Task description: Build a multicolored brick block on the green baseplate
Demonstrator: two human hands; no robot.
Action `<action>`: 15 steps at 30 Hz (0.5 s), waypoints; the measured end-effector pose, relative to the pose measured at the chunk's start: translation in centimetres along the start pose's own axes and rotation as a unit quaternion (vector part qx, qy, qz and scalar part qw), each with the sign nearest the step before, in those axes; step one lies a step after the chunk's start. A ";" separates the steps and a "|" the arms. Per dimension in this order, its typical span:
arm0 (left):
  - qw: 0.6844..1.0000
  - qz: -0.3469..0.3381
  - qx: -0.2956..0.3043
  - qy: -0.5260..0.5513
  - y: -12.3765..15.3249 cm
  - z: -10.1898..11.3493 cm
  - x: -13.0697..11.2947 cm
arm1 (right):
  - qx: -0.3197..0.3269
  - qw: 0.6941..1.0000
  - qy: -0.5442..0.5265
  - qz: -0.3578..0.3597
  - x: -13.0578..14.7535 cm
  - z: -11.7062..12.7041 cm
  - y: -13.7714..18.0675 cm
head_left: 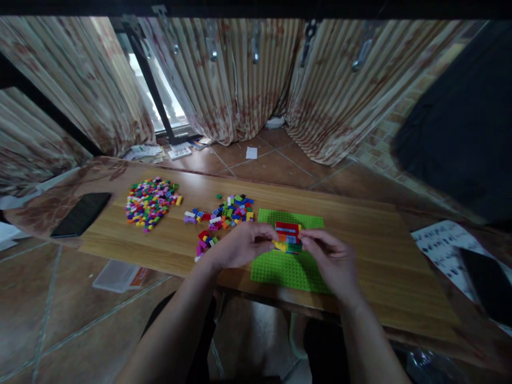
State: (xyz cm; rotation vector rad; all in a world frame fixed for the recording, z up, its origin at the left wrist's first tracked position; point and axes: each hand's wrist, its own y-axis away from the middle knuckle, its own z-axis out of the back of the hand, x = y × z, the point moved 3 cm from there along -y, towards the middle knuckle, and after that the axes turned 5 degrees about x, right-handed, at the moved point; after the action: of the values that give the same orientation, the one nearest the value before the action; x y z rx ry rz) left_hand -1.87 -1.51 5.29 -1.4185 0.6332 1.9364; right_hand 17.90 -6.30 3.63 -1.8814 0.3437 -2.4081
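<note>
A small build of toy bricks [287, 228], mostly red with grey, orange, blue and green parts, is over the green baseplate [280, 272]. My left hand [246, 244] comes in from its left, thumb and fingers closed around a yellow brick [281, 246] at the near left corner. Whether that yellow brick is joined to the build cannot be made out. On the opposite side, my right hand [334, 258] pinches the build's right edge, beside another bit of yellow. Fingers cover both ends of the build. Whether it rests on the baseplate or is lifted is unclear.
Left of the baseplate lie loose mixed bricks [230, 213], with a smaller cluster [205, 241] nearer me. Farther left is a large brick pile [152, 202] and a black tablet [81, 215]. A printed sheet [440, 253] and a dark device [486, 282] lie right.
</note>
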 end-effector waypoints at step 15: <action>0.951 -0.027 0.033 0.305 -2.3 -2.5 0.3 | 0.166 0.979 -0.110 -0.037 0.9 0.2 0.9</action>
State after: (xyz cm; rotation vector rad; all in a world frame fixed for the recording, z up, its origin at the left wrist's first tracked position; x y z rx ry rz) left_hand 1.35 -1.69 4.28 -1.9794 0.9104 1.4017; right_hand 17.75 -7.32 4.33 -1.9998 -0.1355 -2.1045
